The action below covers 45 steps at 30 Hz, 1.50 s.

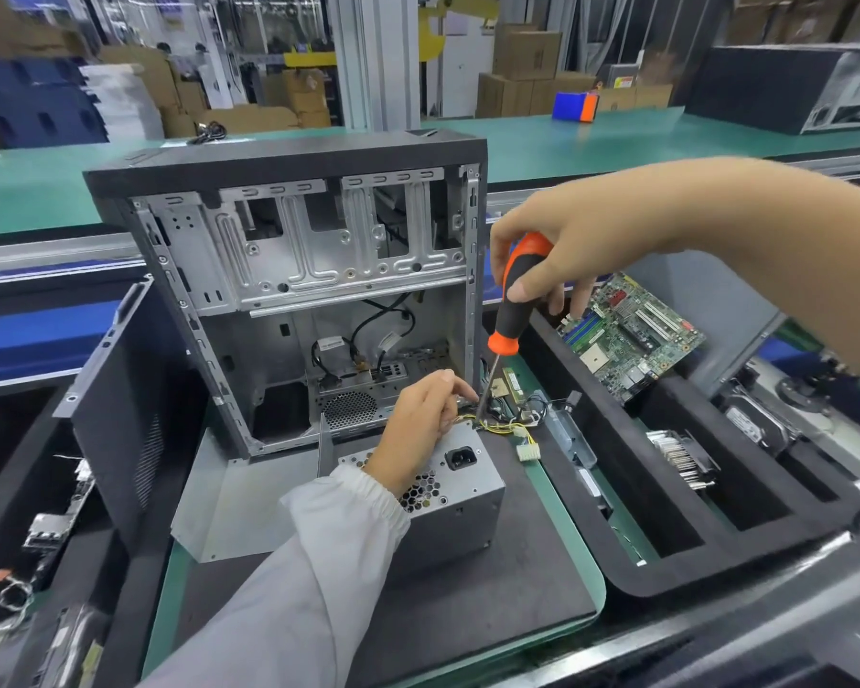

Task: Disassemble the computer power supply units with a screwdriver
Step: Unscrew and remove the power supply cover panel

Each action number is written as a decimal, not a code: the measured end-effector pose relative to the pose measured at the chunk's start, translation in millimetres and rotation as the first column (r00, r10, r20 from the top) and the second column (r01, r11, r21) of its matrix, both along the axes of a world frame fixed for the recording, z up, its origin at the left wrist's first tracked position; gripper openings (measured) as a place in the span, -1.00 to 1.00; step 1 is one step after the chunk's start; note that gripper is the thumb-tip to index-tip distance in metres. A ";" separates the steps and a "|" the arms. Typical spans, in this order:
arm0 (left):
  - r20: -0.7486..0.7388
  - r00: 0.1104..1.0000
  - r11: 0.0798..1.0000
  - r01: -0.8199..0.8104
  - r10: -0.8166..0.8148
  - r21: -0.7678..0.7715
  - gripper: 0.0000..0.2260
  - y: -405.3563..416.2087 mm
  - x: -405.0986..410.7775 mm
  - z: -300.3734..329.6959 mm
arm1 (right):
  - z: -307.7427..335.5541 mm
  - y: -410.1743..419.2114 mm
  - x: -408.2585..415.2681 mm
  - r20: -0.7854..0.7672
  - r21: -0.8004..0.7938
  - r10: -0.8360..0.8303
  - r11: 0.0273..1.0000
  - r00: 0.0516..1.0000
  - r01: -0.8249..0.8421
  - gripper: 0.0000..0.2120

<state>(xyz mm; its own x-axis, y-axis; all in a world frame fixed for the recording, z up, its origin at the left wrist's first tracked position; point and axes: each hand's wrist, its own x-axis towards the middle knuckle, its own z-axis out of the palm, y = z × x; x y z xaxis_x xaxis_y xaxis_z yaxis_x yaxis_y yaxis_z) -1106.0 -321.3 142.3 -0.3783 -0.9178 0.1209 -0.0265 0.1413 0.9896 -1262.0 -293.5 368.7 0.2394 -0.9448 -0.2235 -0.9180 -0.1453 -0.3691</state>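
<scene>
One power supply unit (448, 481) is steadied by the left hand (420, 422); one screwdriver (510, 310) is gripped in the right hand (562, 255), tip at its far edge

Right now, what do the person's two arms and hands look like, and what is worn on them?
The left hand is bare, without glove. Its arm wears a long white sleeve of thin fabric, with a gathered elastic cuff at the wrist. The right hand is also bare, and its forearm shows no sleeve. No rings, watch or markings are visible.
</scene>
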 end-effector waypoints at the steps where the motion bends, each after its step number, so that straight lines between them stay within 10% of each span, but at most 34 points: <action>1: 0.038 0.999 0.999 -0.018 0.019 -0.031 -0.67 1.4 0.3 -1.3 | 2.3 0.1 -2.0 0.018 -0.005 -0.012 1.000 1.000 0.012 -0.88; 7: 0.461 0.881 0.894 0.115 0.109 -0.433 -0.92 3.8 -0.2 -3.7 | 9.0 2.9 -16.9 0.060 -0.095 -0.133 0.986 0.989 0.138 -0.83; 14: 0.632 0.774 0.839 0.367 -0.036 -0.402 -0.88 -0.5 12.8 3.0 | -81.9 -6.0 -35.7 0.241 -0.066 -0.422 0.891 0.874 0.448 -0.78; 18: 0.568 0.822 0.836 0.344 -0.047 -0.428 -0.90 3.3 17.5 0.8 | -169.4 3.4 -26.5 0.698 0.418 -0.622 0.755 0.354 0.505 -0.88; 22: 0.517 0.855 0.833 0.311 -0.035 -0.458 -0.93 3.6 20.5 -0.7 | -211.7 15.5 -13.2 0.720 0.654 -0.694 0.682 0.007 0.328 -0.88; 37: 0.498 0.867 0.811 0.297 -0.008 -0.504 -0.91 0.9 22.0 -6.3 | -228.0 27.5 7.4 0.728 0.651 -0.685 0.700 0.019 0.293 -0.72; 45: 0.487 0.873 0.794 0.298 -0.003 -0.530 -0.90 0.8 22.0 -7.6 | -227.5 31.0 1.7 0.627 0.777 -0.766 0.606 -0.142 0.170 -0.70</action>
